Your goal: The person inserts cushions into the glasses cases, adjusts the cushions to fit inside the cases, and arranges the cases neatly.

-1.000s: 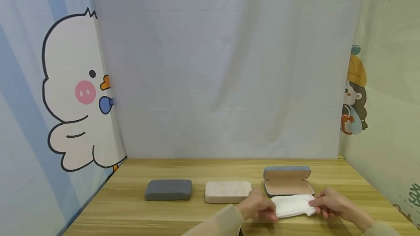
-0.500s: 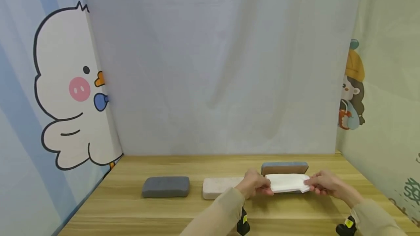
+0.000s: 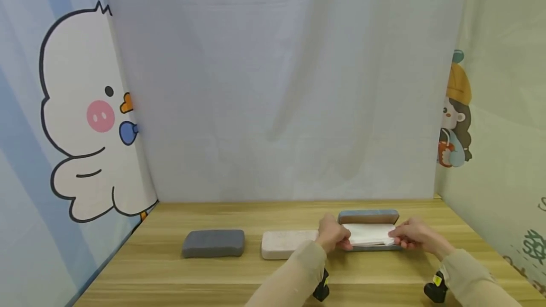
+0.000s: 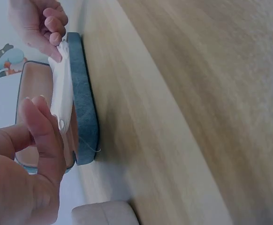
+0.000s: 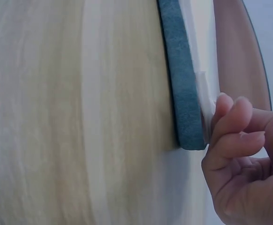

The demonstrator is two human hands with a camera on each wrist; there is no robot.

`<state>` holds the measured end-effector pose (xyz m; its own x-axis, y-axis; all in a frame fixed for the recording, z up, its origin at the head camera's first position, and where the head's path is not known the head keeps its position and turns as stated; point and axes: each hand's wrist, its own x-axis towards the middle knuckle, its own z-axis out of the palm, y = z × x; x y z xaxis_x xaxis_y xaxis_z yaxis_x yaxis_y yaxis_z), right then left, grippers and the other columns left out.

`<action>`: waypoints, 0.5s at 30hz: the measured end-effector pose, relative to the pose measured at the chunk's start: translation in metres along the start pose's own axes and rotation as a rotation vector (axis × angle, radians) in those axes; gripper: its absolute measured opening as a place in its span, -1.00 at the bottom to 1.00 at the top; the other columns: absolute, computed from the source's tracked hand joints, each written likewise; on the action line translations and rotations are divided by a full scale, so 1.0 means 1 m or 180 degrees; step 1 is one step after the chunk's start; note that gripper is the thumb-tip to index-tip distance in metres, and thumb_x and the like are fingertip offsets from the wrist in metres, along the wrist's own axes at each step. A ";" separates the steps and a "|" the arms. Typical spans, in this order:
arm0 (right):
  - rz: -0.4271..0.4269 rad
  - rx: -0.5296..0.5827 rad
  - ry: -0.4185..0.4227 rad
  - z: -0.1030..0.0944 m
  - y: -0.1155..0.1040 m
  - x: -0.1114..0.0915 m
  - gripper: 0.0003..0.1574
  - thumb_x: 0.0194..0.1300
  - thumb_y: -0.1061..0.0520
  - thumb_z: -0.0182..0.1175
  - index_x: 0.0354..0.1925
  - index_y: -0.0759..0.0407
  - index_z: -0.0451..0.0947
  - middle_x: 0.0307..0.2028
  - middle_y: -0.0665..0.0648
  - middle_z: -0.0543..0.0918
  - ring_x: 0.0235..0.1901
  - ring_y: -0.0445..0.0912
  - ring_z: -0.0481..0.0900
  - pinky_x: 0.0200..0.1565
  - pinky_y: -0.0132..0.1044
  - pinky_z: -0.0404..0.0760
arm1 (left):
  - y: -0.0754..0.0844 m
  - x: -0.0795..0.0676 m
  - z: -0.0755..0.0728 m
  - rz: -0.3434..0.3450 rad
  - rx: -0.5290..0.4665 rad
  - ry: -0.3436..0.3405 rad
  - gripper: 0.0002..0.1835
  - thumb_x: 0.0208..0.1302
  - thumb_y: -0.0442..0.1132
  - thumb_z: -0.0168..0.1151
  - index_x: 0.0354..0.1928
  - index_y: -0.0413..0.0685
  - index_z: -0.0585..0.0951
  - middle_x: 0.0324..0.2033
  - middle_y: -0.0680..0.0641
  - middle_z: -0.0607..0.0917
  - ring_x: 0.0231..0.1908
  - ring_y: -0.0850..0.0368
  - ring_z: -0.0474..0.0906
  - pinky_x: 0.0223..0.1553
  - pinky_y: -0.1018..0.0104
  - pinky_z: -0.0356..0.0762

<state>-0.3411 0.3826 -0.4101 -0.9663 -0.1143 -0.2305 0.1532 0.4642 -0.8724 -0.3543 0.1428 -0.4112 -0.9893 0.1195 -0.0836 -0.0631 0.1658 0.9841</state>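
Observation:
A folded white cloth point(image 3: 368, 234) lies level in the open blue glasses case point(image 3: 368, 215), whose lid stands up behind it. My left hand point(image 3: 332, 235) pinches the cloth's left end; my right hand point(image 3: 415, 237) pinches its right end. In the left wrist view the cloth point(image 4: 61, 89) sits along the case's front wall point(image 4: 86, 112), and the pinkish lining shows behind it. The right wrist view has the cloth point(image 5: 206, 101) just inside the blue wall point(image 5: 183, 89), with my fingertips at the case's corner. Whatever the cloth may wrap is hidden.
A cream glasses case point(image 3: 286, 244), closed, stands left of the blue one, partly behind my left hand. Farther left is a closed dark grey case point(image 3: 214, 243). A pale curtain point(image 3: 273, 108) hangs behind the wooden table point(image 3: 204, 283).
Both hands have carried the white cloth from in front of the blue case, up over its front edge, and down into its base. The other two cases have stayed put.

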 end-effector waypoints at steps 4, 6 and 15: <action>-0.0018 -0.0019 0.0112 0.003 0.002 0.002 -0.83 0.26 0.23 0.20 -0.44 0.30 0.58 -0.73 -0.09 0.55 -0.76 -0.35 0.41 -0.68 -0.57 0.36 | -0.005 0.001 0.004 0.0215 0.0630 0.0170 -0.83 -0.14 -0.63 0.20 -0.74 -0.34 0.53 -0.81 -0.26 0.62 -0.85 0.01 0.57 -0.81 0.34 0.54; -0.0012 -0.0050 0.0191 0.004 0.003 0.002 -0.85 0.25 0.25 0.20 -0.40 0.35 0.58 -0.73 -0.08 0.55 -0.77 -0.34 0.41 -0.69 -0.57 0.37 | -0.006 0.000 0.006 0.0301 0.0951 0.0229 -0.79 -0.13 -0.60 0.21 -0.80 -0.30 0.55 -0.85 -0.20 0.60 -0.88 0.07 0.54 -0.86 0.41 0.45; -0.0061 -0.0324 0.0457 0.008 0.004 0.000 -0.83 0.19 0.28 0.19 -0.52 0.33 0.55 -0.78 -0.06 0.53 -0.80 -0.32 0.42 -0.72 -0.54 0.37 | -0.010 -0.003 0.014 0.0540 0.1738 0.0353 -0.74 -0.08 -0.54 0.19 -0.80 -0.18 0.49 -0.93 -0.07 0.54 -0.89 0.11 0.51 -0.90 0.50 0.29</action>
<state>-0.3392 0.3776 -0.4175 -0.9896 -0.0006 -0.1439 0.1198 0.5505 -0.8262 -0.3489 0.1546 -0.4225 -0.9894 0.0902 0.1139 0.1452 0.6376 0.7566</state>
